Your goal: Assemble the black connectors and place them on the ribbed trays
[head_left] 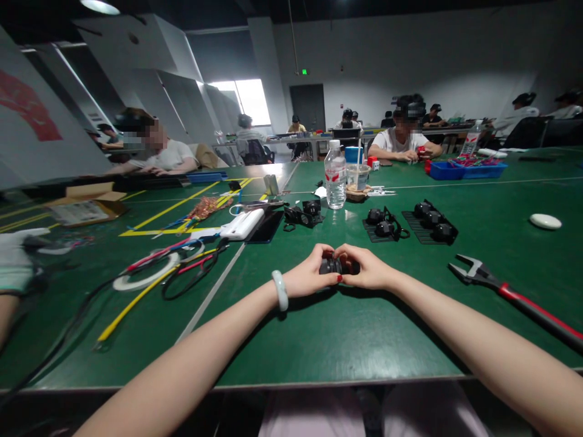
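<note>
A ribbed black cylindrical part (pixel 331 266) is gripped from both sides, just above the green table (pixel 364 346). On its left end, the fingers of my left hand (pixel 314 272) are wrapped around it, a pale bangle at that wrist. My right hand (pixel 362 267) closes on the other end, fingertips nearly meeting those of the left. The fingers hide much of the part. Beyond my hands, similar black round parts (pixel 385 224) rest on a black grid piece, and several more (pixel 432 221) sit on another. Further black parts (pixel 303 213) lie behind my left hand.
Large red-handled pliers (pixel 478 273) lie to the right, near a white oval object (pixel 545 221). A water bottle (pixel 336 176) stands ahead. Cables (pixel 182 258) and a white power bank (pixel 241 224) spread leftward. A co-worker's gloved hand (pixel 18 261) is at far left; other people sit opposite.
</note>
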Available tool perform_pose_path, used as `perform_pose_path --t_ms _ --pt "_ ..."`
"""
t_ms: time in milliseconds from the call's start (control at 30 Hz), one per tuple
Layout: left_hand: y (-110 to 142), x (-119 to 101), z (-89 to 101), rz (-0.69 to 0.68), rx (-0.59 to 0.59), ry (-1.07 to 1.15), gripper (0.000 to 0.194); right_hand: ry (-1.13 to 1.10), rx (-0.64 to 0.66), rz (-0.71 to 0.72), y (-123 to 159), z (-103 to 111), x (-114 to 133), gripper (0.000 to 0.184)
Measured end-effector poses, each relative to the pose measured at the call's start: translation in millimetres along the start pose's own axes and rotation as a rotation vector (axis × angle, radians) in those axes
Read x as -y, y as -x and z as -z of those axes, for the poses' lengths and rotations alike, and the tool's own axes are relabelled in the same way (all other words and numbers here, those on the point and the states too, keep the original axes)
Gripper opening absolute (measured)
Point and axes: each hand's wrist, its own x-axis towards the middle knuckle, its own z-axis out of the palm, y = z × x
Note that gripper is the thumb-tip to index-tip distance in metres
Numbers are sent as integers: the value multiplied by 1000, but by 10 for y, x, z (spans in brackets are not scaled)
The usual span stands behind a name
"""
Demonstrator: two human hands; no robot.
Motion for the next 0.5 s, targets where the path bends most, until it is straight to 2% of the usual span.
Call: perform_pose_path --t_ms 500 --pt "-67 37 -19 -32 -31 72 44 54 -120 -145 20 -24 -18 32"
